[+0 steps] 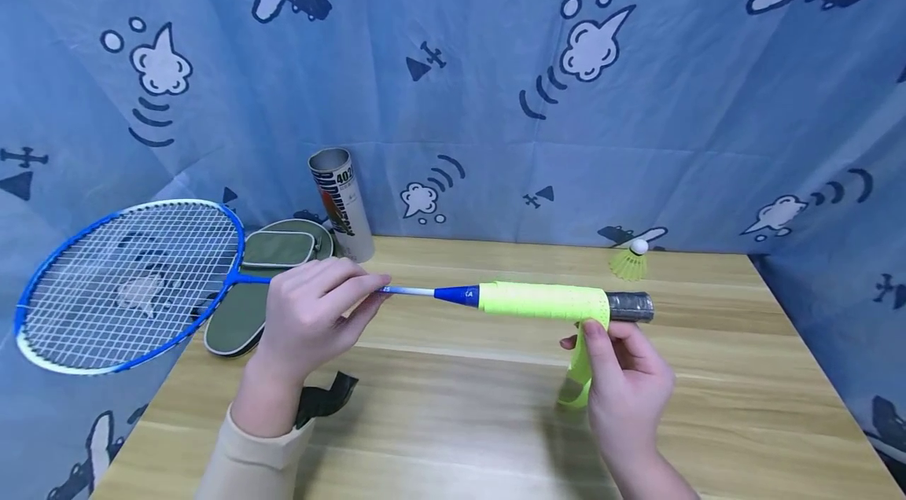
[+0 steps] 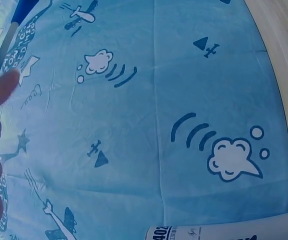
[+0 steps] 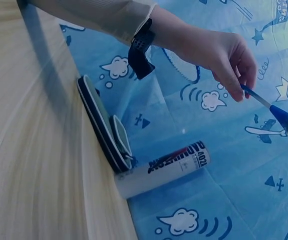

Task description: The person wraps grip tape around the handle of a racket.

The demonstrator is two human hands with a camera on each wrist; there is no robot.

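A blue and white badminton racket (image 1: 409,291) is held level above the table, its strung head to the left. My left hand (image 1: 311,315) pinches the shaft, and in the right wrist view the left hand (image 3: 234,62) shows its thumb and fingers on that shaft. Yellow-green grip tape (image 1: 541,299) covers most of the handle; the dark butt end (image 1: 631,306) is bare. At the edge of the wrapped part, my right hand (image 1: 630,382) pinches the tape between thumb and fingers. A loose tail of tape (image 1: 576,378) hangs below it.
Behind the left hand lies a green racket case (image 1: 237,319) beside an upright shuttlecock tube (image 1: 347,209). A yellow shuttlecock (image 1: 630,260) sits at the table's back edge. A patterned blue curtain (image 1: 481,91) hangs behind the wooden table (image 1: 743,374).
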